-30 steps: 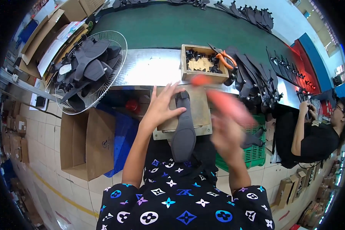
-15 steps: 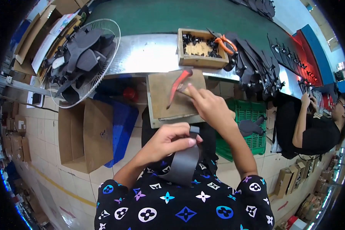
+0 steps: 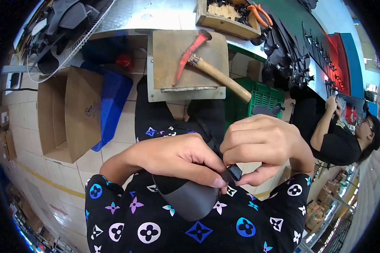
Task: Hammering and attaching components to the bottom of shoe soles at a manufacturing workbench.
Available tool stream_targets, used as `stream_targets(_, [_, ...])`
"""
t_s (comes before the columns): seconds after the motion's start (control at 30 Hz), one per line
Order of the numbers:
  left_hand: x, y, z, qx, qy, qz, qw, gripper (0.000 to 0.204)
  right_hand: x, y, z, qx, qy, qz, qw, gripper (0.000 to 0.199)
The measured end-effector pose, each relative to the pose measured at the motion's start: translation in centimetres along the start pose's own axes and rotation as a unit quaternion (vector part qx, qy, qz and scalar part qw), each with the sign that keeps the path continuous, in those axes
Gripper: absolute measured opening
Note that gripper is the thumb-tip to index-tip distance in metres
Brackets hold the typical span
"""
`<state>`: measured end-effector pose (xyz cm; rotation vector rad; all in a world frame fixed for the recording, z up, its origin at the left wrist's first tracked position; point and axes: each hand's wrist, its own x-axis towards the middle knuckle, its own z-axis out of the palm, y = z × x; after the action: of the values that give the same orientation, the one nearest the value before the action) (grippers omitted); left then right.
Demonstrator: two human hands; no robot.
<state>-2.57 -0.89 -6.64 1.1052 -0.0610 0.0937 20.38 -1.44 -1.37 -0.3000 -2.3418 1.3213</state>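
Note:
Close to my body, my left hand (image 3: 185, 158) is closed round a dark grey, smooth, curved flat piece (image 3: 192, 198), thumb on top near its narrow end. A small black block-like part (image 3: 234, 172) sits at that end. The fingertips of my right hand (image 3: 264, 147) pinch at this part; its exact shape is mostly hidden by my fingers. Ahead of my hands, a hammer (image 3: 188, 57) with a red head and wooden handle (image 3: 223, 79) lies on a brown board (image 3: 166, 55), its handle jutting past the board's right edge.
Behind the board stands a wooden box (image 3: 223, 21) of small black parts, with orange-handled pliers (image 3: 259, 14). Dark pieces (image 3: 283, 55) are piled rightward. Cardboard (image 3: 82, 114) and green crates (image 3: 270, 95) flank the board. A wire fan guard (image 3: 78, 46) holds grey pieces; a co-worker (image 3: 337, 130) sits right.
My right hand has put the hammer down on the board and come back to the grey piece. Both hands now meet at its end, nearer my body. The view has tilted down.

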Motion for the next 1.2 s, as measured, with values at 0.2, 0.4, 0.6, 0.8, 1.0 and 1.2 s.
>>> stream_targets(0.2, [0.3,-1.1,1.4,0.015,0.005,0.047,0.999,0.026,0.0,-1.1,1.6,-0.014,0.014,-0.036,0.999,0.022])
stream_targets(0.4, [-0.8,-0.4,1.8,0.109,-0.016,0.037,0.993,0.018,0.0,-0.7,3.4,0.012,0.074,-0.068,0.995,0.023])
stream_targets(0.6, [-1.3,0.1,2.8,0.134,0.027,0.06,0.989,0.017,0.2,-0.9,2.6,-0.02,0.039,-0.084,0.996,0.027])
stream_targets(0.8, [-1.4,-0.7,4.3,0.202,0.296,0.083,0.93,0.018,-1.7,1.6,0.4,-0.089,0.104,0.013,0.991,0.074])
stream_targets(1.0, [-0.5,-1.1,4.3,0.283,0.326,0.145,0.89,0.014,-0.9,1.2,6.2,0.092,0.285,0.006,0.954,0.052])
stream_targets(1.2, [-0.3,-1.0,4.4,0.419,0.358,0.147,0.821,0.022,-0.2,0.6,7.7,0.081,0.357,0.018,0.931,0.029])
